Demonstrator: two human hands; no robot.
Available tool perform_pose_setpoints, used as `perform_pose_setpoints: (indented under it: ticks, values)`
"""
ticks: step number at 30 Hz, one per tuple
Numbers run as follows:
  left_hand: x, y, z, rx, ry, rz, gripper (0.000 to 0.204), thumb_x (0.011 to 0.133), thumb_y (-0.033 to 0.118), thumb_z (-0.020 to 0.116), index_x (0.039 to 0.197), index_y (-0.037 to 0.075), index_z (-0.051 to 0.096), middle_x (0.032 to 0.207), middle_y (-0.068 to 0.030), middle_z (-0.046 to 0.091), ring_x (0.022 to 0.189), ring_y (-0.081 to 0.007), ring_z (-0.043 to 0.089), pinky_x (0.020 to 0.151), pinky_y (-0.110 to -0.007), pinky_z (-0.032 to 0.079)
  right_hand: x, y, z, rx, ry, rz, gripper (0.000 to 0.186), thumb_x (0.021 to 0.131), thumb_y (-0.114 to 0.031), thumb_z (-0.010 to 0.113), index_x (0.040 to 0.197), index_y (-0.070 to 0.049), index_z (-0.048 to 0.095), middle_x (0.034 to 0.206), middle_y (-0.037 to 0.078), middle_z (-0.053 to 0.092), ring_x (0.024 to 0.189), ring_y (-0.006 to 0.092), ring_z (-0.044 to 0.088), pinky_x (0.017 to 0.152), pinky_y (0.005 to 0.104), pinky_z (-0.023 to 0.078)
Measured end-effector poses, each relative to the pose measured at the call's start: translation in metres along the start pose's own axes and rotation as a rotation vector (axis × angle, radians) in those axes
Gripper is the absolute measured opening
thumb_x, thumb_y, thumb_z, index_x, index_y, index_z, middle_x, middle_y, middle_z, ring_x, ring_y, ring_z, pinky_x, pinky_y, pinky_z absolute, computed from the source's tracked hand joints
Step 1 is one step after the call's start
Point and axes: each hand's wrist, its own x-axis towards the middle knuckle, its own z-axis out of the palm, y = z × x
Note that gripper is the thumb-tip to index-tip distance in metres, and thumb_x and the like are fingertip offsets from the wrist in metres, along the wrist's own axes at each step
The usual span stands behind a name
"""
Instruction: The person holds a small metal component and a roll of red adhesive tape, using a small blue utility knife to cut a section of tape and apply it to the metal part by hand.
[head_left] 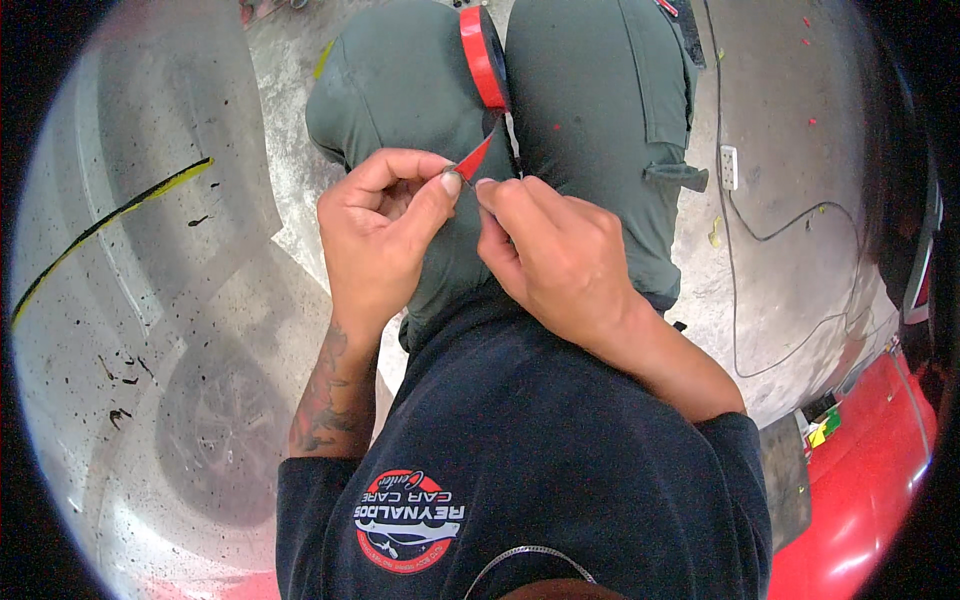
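My left hand (385, 225) pinches the near end of a red-backed tape strip (476, 154) between thumb and index finger, just above my lap. My right hand (555, 250) has its fingers closed beside that same end, thumb and index at a thin piece of it; exactly what they grip is too small to make out. The strip runs up toward a roll of tape (480, 58), red outside and dark at the side, lying on my grey-green trousers (390, 75) between my thighs.
A glossy, speckled silver panel (130, 290) with a black-and-yellow line (140, 200) fills the left. On the pale floor at right lie a white socket block (729, 167) and dark cables. Glossy red bodywork (840, 500) stands at lower right, beside dark items.
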Motion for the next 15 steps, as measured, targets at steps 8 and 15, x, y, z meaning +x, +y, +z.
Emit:
perform_pose_setpoints:
  ticks: [8, 15]
  values:
    - [0.0014, -0.0002, -0.0014, -0.031, -0.015, 0.021, 0.009, 0.092, 0.001, 0.073, 0.098, -0.005, 0.071, 0.085, -0.0032, 0.071, 0.074, -0.006, 0.064, 0.067, -0.021, 0.051, 0.0001, -0.0007, 0.002, -0.006, 0.008, 0.0, 0.02, 0.08, -0.011, 0.072, 0.091, -0.01, 0.054, 0.075, 0.007, 0.055, 0.059, 0.0282, 0.065, 0.053, 0.0407, 0.053]
    - [0.0022, -0.0012, -0.0011, 0.01, -0.012, 0.015, 0.008, 0.092, 0.002, 0.074, 0.097, -0.004, 0.071, 0.084, -0.0019, 0.071, 0.073, -0.0049, 0.063, 0.066, -0.02, 0.05, 0.0025, 0.0014, 0.0015, 0.002, 0.003, -0.009, 0.021, 0.08, -0.01, 0.072, 0.091, -0.01, 0.055, 0.074, 0.007, 0.055, 0.06, 0.0283, 0.065, 0.054, 0.0409, 0.053]
